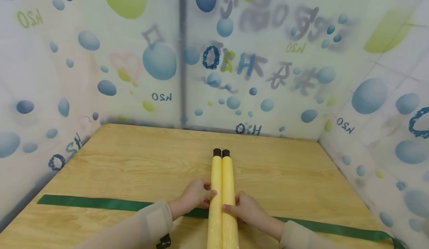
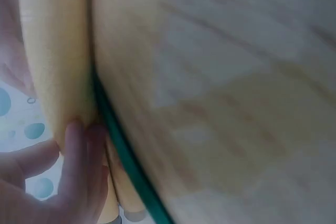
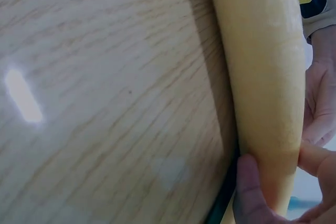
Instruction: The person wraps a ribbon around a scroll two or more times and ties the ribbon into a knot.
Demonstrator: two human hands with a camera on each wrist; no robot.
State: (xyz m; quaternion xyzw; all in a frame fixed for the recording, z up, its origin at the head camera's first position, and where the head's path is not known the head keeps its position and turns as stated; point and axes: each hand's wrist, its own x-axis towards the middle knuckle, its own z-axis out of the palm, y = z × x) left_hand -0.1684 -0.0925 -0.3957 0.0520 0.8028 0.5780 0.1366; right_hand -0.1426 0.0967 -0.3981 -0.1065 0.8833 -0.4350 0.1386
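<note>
Tubes [image 1: 228,183] already lie paired, black caps [image 1: 217,152] toward the tabletop's [image 1: 147,159] far edge; my left hand [image 1: 193,195] and right hand [image 1: 250,210] each grip one, green strip [image 1: 100,203] beneath still unwrapped.

We see two tubes [image 1: 222,200] side by side, running from the lower centre of the frame to its middle, over the bench [image 1: 134,159] and across the strip [image 1: 100,203] that spans it from left to lower right. We find the left hand [image 1: 193,197] left of the pair and the right hand [image 1: 249,210] at its right, with the wall [image 1: 187,107] behind the bench, filling the upper frame.
</note>
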